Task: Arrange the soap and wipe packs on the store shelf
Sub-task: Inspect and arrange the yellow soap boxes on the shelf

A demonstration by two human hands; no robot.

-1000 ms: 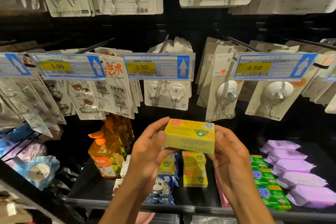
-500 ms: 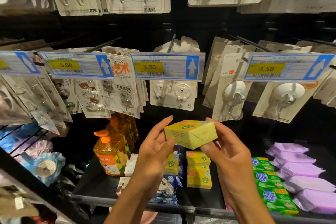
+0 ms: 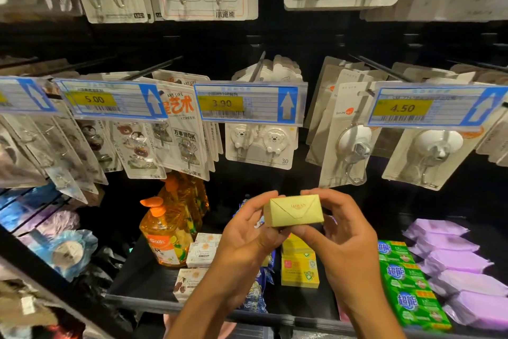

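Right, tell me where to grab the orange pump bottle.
Probably the body of the bottle, from the front-left: it stands upright at the row's front, small boxes crowd its right side, and hanging cards sit close above the pump. Both the left hand and right hand hold the soap.

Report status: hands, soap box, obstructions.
Copy: left hand, right hand both grip yellow soap box. Box held above shelf. Path to yellow stack looks open.
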